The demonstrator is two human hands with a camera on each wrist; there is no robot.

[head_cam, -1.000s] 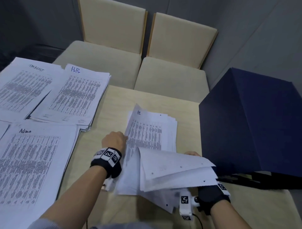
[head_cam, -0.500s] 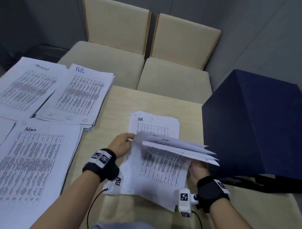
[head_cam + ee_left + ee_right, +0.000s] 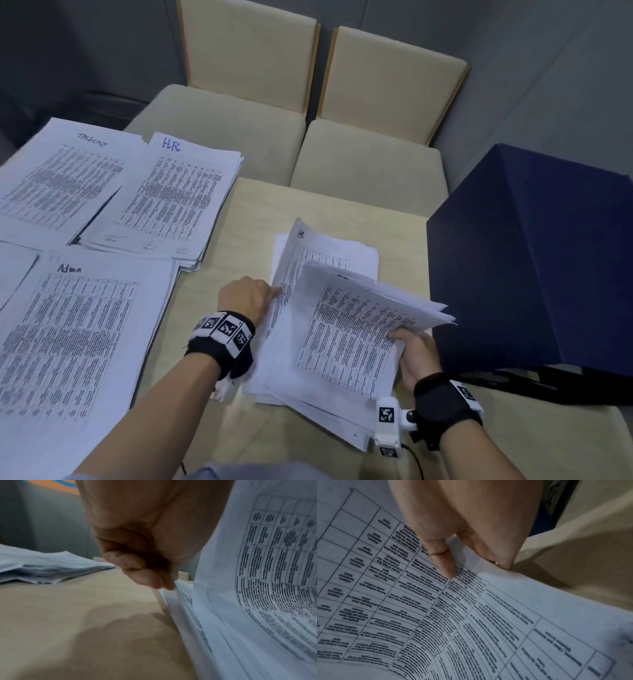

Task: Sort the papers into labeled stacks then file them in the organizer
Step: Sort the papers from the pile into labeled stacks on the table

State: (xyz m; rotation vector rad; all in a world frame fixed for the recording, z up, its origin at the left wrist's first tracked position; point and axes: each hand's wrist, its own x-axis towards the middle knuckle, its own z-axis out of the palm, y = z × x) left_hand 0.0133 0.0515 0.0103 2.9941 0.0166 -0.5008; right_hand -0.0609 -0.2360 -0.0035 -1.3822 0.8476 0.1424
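Observation:
On the table [image 3: 318,209] in front of me lies a loose pile of printed sheets [image 3: 359,255]. My left hand [image 3: 274,293] pinches the left edge of its top sheet [image 3: 291,263], marked HR, and holds that edge lifted. The left wrist view shows the fingers [image 3: 150,580] curled at the pile's edge beside the raised sheet [image 3: 257,568]. My right hand [image 3: 399,337] grips a bundle of several sheets [image 3: 349,329] at its right edge, printed side up, above the pile. Its thumb [image 3: 445,563] lies on the top page [image 3: 436,615], with the fingers underneath.
Three labeled stacks lie at the left: a task list stack [image 3: 61,178], an HR stack [image 3: 178,195] and an Admin stack [image 3: 75,325]. A dark blue organizer box [image 3: 527,267] stands at the right. Two beige chairs [image 3: 239,102] stand beyond the table.
The right hand has tipped its bundle so the printed face shows. The left hand has raised the HR sheet's left edge off the pile.

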